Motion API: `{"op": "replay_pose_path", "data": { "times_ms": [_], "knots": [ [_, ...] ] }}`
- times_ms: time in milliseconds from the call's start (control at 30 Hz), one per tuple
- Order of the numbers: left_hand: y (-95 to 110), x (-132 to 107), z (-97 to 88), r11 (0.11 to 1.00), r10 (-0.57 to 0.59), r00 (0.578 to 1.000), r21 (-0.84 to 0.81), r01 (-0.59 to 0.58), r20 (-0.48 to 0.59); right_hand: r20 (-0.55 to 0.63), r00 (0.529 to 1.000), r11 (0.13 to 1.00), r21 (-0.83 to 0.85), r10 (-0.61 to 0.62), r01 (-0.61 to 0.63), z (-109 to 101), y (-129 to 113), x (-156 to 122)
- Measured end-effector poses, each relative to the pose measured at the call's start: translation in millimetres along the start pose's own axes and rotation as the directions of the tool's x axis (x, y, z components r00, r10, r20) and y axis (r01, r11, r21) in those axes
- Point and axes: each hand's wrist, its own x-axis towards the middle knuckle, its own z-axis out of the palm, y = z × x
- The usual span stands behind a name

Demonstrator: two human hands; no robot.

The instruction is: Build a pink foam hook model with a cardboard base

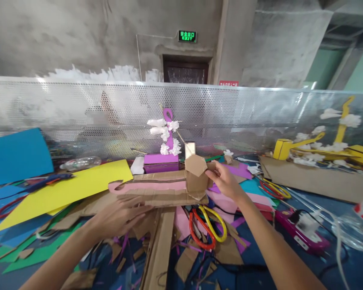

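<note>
A hexagonal cardboard box [196,177] stands at the right end of a long cardboard piece [166,198]. Along that piece runs a pink paper strip [157,185] with a curled left end. My right hand [225,181] pinches the right side of the box between thumb and fingers. With its fingers stretched out, my left hand [121,215] lies against the near edge of the long piece, palm down; its fingertips are partly hidden. Scissors with red and yellow handles [210,227] lie just in front of the box.
Behind stands a purple stem with white paper flowers [169,133]. Yellow card [103,179] and a glue gun [48,181] lie left. On the right are a magenta power strip [302,233], a plastic bottle [358,225] and yellow models [311,145]. Cardboard scraps [186,262] litter the front.
</note>
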Motion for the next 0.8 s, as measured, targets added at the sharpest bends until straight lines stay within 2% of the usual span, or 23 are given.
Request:
{"op": "replay_pose_path", "data": {
  "times_ms": [200,300,367,467,567,633,700,800],
  "knots": [
    [24.2,42.1,-24.0,0.999,0.048,0.998,-0.02,-0.047,0.048,-0.045,0.999,1.0,-0.024,-0.011,0.01,-7.0,-6.9,3.5],
    [22.7,61.5,-34.7,0.996,-0.011,0.998,-0.093,0.017,0.068,-0.133,0.99,0.997,-0.068,-0.054,0.045,-18.2,-8.8,11.4],
    [13.8,72.7,-35.9,0.984,-0.077,0.991,-0.149,0.093,0.109,-0.214,0.973,0.99,-0.126,-0.089,0.063,-26.1,-11.1,17.6],
    [-11.3,90.0,-25.1,0.954,-0.159,0.962,-0.216,0.208,0.224,-0.348,0.929,0.971,-0.233,-0.127,0.046,-33.7,-16.5,25.7],
    [-42.3,111.4,-2.4,0.922,-0.204,0.937,-0.266,0.281,0.285,-0.454,0.876,0.946,-0.323,-0.165,0.011,-33.9,-20.5,29.2],
    [-59.3,127.7,14.5,0.903,-0.153,0.913,-0.321,0.284,0.378,-0.5,0.845,0.928,-0.372,-0.192,-0.009,-30.7,-20.1,28.2],
    [-70.9,143.5,29.4,0.871,-0.149,0.905,-0.38,0.311,0.399,-0.526,0.824,0.918,-0.396,-0.21,-0.019,-26.5,-16.8,25.1],
    [-80.8,163.1,44.2,0.859,-0.131,0.893,-0.4,0.319,0.431,-0.519,0.828,0.937,-0.35,-0.21,0.018,-21.8,-9.2,19.6]
  ]
}}
